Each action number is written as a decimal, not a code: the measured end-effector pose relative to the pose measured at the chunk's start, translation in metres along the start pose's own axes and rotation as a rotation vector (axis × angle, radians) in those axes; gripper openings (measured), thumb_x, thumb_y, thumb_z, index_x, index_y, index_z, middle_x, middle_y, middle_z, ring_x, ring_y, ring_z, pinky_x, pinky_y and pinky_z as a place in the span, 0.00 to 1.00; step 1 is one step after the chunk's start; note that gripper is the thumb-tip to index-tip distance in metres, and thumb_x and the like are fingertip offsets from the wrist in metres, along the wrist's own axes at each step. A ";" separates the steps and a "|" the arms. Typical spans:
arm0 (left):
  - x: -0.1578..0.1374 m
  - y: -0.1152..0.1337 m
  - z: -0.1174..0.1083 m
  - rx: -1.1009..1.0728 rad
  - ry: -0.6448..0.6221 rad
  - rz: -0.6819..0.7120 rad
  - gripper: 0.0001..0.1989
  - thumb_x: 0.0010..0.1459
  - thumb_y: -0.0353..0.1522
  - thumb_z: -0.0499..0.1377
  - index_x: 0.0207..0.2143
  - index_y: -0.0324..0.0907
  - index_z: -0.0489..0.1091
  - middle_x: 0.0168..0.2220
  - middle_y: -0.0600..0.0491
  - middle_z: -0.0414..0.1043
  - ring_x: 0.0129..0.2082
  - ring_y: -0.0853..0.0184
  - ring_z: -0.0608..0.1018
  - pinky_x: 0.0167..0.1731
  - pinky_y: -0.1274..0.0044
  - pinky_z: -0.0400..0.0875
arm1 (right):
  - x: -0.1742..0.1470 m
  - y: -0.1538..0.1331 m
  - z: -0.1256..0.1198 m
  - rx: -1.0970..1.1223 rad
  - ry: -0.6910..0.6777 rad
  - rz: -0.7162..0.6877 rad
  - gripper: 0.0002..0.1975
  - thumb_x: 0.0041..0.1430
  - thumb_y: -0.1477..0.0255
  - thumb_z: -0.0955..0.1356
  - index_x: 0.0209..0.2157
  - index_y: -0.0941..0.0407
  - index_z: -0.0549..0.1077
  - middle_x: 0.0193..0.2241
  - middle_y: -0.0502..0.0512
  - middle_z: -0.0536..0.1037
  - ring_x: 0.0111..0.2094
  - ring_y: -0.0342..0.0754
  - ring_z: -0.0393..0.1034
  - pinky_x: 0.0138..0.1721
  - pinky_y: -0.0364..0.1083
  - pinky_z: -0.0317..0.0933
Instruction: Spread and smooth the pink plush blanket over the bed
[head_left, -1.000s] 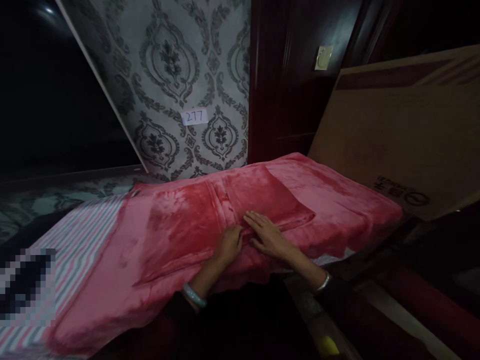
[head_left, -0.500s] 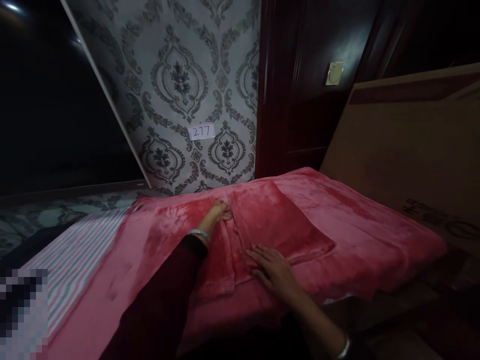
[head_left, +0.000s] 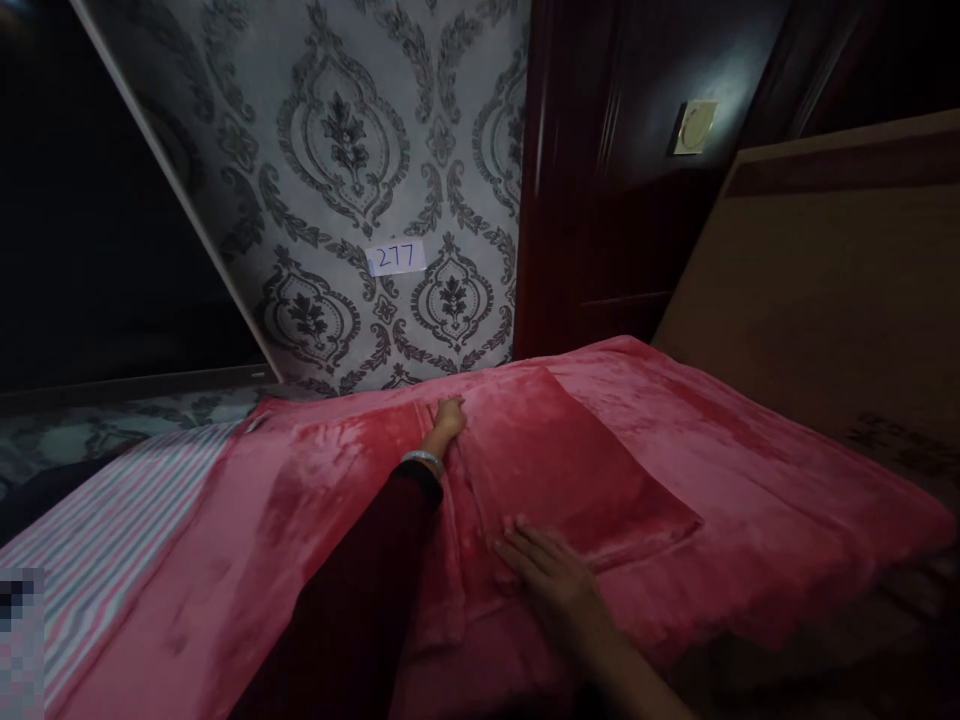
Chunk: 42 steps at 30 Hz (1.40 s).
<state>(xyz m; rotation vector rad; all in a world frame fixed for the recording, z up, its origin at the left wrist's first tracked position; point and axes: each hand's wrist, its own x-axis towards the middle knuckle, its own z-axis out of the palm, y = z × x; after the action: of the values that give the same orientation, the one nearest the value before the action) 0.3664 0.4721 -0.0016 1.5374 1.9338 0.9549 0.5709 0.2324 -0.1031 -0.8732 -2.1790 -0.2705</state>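
A folded red plush cloth (head_left: 566,460) lies on a pink plush blanket (head_left: 757,500); I cannot tell what kind of piece it is. Its two folded sides meet along a seam-like gap in the middle. At the far end of that gap my left hand (head_left: 450,414) is closed on the cloth's edge, its fingertips partly hidden. Nearer to me, my right hand (head_left: 547,570) rests flat with fingers stretched out on the near inner edge of the cloth's right side.
A striped cloth (head_left: 142,510) lies at the left beside the blanket. A large dark screen (head_left: 112,220) stands at the left, and a cardboard box (head_left: 832,280) at the right. A paper label reading 277 (head_left: 396,257) is on the patterned wall (head_left: 345,130) behind.
My left hand's fingers have curled in more at the far end of the gap. My right hand stays flat on the near edge. The view has shifted slightly.
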 end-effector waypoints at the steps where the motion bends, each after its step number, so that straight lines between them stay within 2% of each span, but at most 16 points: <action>1: 0.002 -0.001 -0.001 0.039 -0.024 0.015 0.16 0.62 0.34 0.64 0.52 0.39 0.75 0.56 0.44 0.74 0.54 0.59 0.77 0.55 0.64 0.72 | 0.000 -0.001 -0.001 -0.009 -0.021 0.012 0.28 0.65 0.81 0.61 0.63 0.49 0.70 0.55 0.56 0.78 0.58 0.51 0.71 0.56 0.53 0.69; 3: 0.005 -0.001 -0.004 0.113 -0.059 0.040 0.17 0.65 0.39 0.62 0.52 0.40 0.74 0.54 0.45 0.75 0.51 0.60 0.78 0.54 0.61 0.73 | 0.002 -0.004 -0.003 -0.016 -0.055 0.042 0.28 0.64 0.81 0.62 0.62 0.50 0.72 0.56 0.57 0.78 0.59 0.52 0.71 0.56 0.54 0.68; 5: 0.006 0.004 -0.006 0.189 -0.062 0.065 0.18 0.64 0.37 0.62 0.53 0.40 0.74 0.54 0.43 0.76 0.51 0.58 0.79 0.54 0.63 0.73 | 0.004 -0.007 -0.006 -0.010 -0.069 0.058 0.28 0.63 0.82 0.62 0.61 0.51 0.73 0.56 0.58 0.78 0.59 0.52 0.70 0.57 0.54 0.67; 7: 0.003 0.009 -0.009 0.263 -0.041 0.110 0.21 0.61 0.34 0.62 0.57 0.39 0.74 0.61 0.40 0.71 0.58 0.53 0.75 0.58 0.65 0.69 | 0.006 -0.009 -0.010 0.006 -0.082 0.063 0.28 0.62 0.82 0.62 0.61 0.51 0.73 0.56 0.58 0.78 0.59 0.52 0.70 0.58 0.54 0.66; 10: -0.006 0.012 -0.010 0.359 -0.056 0.260 0.29 0.62 0.36 0.60 0.65 0.46 0.65 0.73 0.46 0.51 0.71 0.54 0.57 0.68 0.66 0.54 | 0.008 -0.010 -0.013 0.028 -0.093 0.083 0.29 0.62 0.82 0.63 0.61 0.49 0.73 0.55 0.58 0.78 0.59 0.52 0.70 0.59 0.54 0.65; 11: -0.010 0.011 -0.009 0.414 -0.109 0.320 0.31 0.63 0.38 0.58 0.68 0.48 0.62 0.75 0.49 0.47 0.74 0.55 0.51 0.70 0.64 0.48 | 0.009 -0.010 -0.014 0.034 -0.097 0.092 0.29 0.62 0.82 0.63 0.61 0.49 0.73 0.55 0.58 0.78 0.60 0.52 0.70 0.59 0.54 0.65; 13: -0.018 0.006 -0.008 0.531 -0.241 0.387 0.32 0.66 0.42 0.55 0.70 0.50 0.57 0.75 0.50 0.45 0.75 0.56 0.46 0.71 0.59 0.42 | 0.009 -0.011 -0.015 0.048 -0.104 0.110 0.28 0.63 0.82 0.63 0.61 0.49 0.73 0.55 0.59 0.78 0.60 0.52 0.69 0.60 0.55 0.65; 15: -0.024 0.001 -0.006 0.605 -0.320 0.367 0.31 0.67 0.43 0.53 0.70 0.47 0.57 0.75 0.45 0.46 0.74 0.55 0.47 0.70 0.54 0.42 | 0.009 -0.012 -0.016 0.062 -0.119 0.120 0.27 0.64 0.82 0.63 0.61 0.50 0.74 0.56 0.59 0.78 0.60 0.52 0.69 0.60 0.56 0.65; 20: -0.030 0.014 -0.007 0.588 -0.263 0.275 0.28 0.65 0.44 0.56 0.63 0.40 0.66 0.70 0.35 0.55 0.72 0.48 0.54 0.68 0.52 0.46 | 0.009 -0.012 -0.020 0.080 -0.175 0.142 0.26 0.66 0.81 0.62 0.61 0.50 0.73 0.58 0.58 0.76 0.61 0.53 0.69 0.60 0.58 0.65; 23: -0.044 0.027 -0.012 0.546 -0.245 0.292 0.25 0.64 0.43 0.58 0.58 0.39 0.70 0.67 0.35 0.63 0.70 0.48 0.60 0.68 0.55 0.48 | 0.011 -0.011 -0.022 0.105 -0.190 0.158 0.26 0.65 0.81 0.62 0.61 0.49 0.73 0.58 0.58 0.76 0.61 0.53 0.68 0.60 0.57 0.64; 27: -0.098 0.023 -0.012 0.424 -0.297 0.440 0.28 0.62 0.43 0.61 0.61 0.41 0.68 0.68 0.42 0.63 0.70 0.57 0.61 0.68 0.70 0.52 | 0.014 -0.013 -0.020 0.122 -0.175 0.182 0.28 0.63 0.83 0.61 0.60 0.51 0.74 0.57 0.60 0.77 0.61 0.52 0.69 0.61 0.57 0.63; 30: -0.151 0.006 -0.009 0.352 -0.365 0.624 0.35 0.64 0.45 0.58 0.68 0.39 0.59 0.72 0.41 0.55 0.72 0.55 0.56 0.70 0.66 0.48 | 0.016 -0.017 -0.016 0.099 -0.168 0.190 0.26 0.64 0.83 0.62 0.59 0.55 0.75 0.57 0.62 0.77 0.60 0.53 0.68 0.62 0.57 0.62; 33: -0.188 -0.012 -0.006 0.439 -0.423 0.732 0.37 0.67 0.47 0.53 0.71 0.40 0.53 0.74 0.41 0.49 0.74 0.53 0.50 0.71 0.61 0.43 | 0.017 -0.021 -0.018 0.047 -0.211 0.185 0.20 0.65 0.81 0.63 0.55 0.59 0.77 0.55 0.64 0.77 0.60 0.54 0.68 0.65 0.58 0.58; 36: -0.200 -0.024 -0.002 0.568 -0.456 0.772 0.33 0.69 0.47 0.50 0.70 0.41 0.57 0.73 0.40 0.49 0.74 0.52 0.50 0.71 0.56 0.43 | 0.023 -0.016 -0.036 0.048 -0.293 0.154 0.16 0.67 0.78 0.65 0.51 0.58 0.79 0.56 0.61 0.77 0.60 0.52 0.68 0.65 0.57 0.57; 39: -0.200 -0.027 0.003 0.632 -0.394 0.813 0.31 0.69 0.46 0.50 0.69 0.43 0.59 0.73 0.40 0.49 0.74 0.49 0.50 0.70 0.54 0.44 | 0.035 0.007 -0.067 0.040 -0.350 0.180 0.14 0.69 0.74 0.64 0.47 0.54 0.80 0.51 0.58 0.81 0.57 0.52 0.70 0.64 0.58 0.58; 42: -0.200 -0.025 0.004 0.655 -0.376 0.815 0.33 0.67 0.46 0.53 0.70 0.44 0.58 0.73 0.40 0.48 0.74 0.47 0.49 0.70 0.53 0.45 | 0.042 0.043 -0.091 -0.092 -0.353 0.342 0.18 0.71 0.68 0.63 0.58 0.52 0.75 0.60 0.60 0.74 0.65 0.57 0.61 0.67 0.64 0.49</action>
<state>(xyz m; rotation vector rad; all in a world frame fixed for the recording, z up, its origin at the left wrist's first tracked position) 0.4028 0.2763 -0.0331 2.7569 1.3898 0.2198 0.6318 0.2456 -0.0131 -1.4136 -2.2944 -0.0486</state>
